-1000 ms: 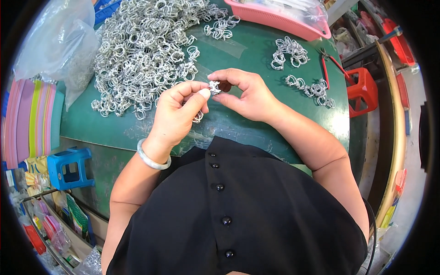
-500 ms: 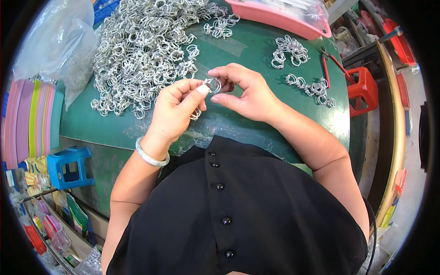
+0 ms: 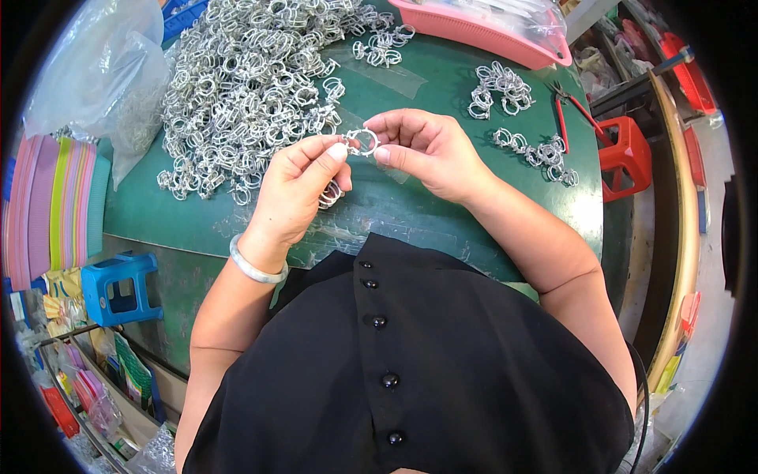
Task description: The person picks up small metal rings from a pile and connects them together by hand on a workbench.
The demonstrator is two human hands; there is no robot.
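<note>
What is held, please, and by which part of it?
The left hand pinches a silvery ring by its left edge; the right hand touches its right. Whether a lower ring is held is unclear.

Your counter (image 3: 442,83) is green, its near edge scuffed white. On your left it carries a big heap of silver rings (image 3: 245,87), with a small cluster (image 3: 379,49) beside it. A pink basket (image 3: 478,38) stands farther back. To your right lie an upper bunch (image 3: 505,77), a lower bunch (image 3: 545,154) and red-handled pliers (image 3: 561,99).
</note>
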